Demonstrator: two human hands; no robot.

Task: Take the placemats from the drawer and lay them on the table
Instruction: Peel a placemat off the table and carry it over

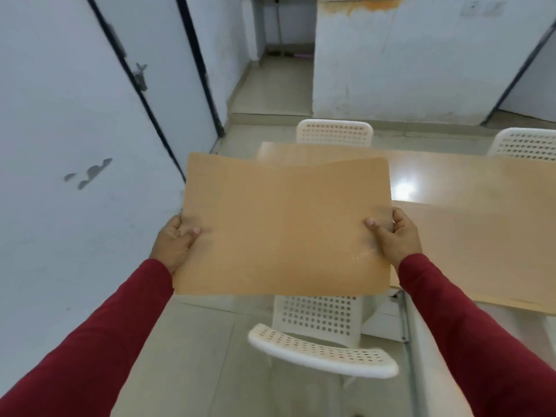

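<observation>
While the wooden bench (469,212) stretches ahead and to the right, a tan placemat (282,224) is held flat in the air over its near left corner and a white perforated chair (319,341). The left hand (173,242) and right hand (397,233) pinch its side edges, fingers (374,227) closed on it.
</observation>
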